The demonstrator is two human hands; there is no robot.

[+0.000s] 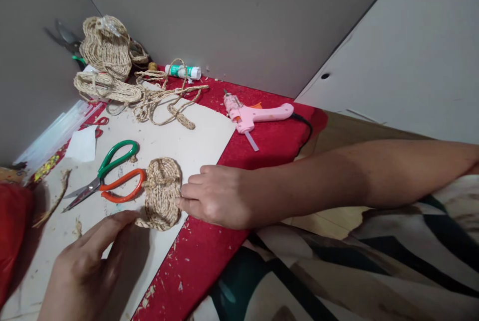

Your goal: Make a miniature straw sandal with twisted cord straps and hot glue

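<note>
A small woven straw piece (161, 192), shaped like a tiny sandal sole, lies on a white board (194, 136). My right hand (215, 195) reaches in from the right, its curled fingertips pinching the piece's right edge. My left hand (88, 266) comes up from the bottom left, fingers stretched out, the fingertips touching the piece's lower left edge. Scissors (108, 176) with one green and one orange handle lie just left of the piece.
A pink glue gun (254, 114) rests on the red cloth (213, 256) behind my right hand. Braided straw rope (164, 99), woven straw soles (107, 54), a glue stick (183, 71), pliers (65, 39) and clear glue sticks (56, 134) sit at the back left. Straw scraps litter the surface.
</note>
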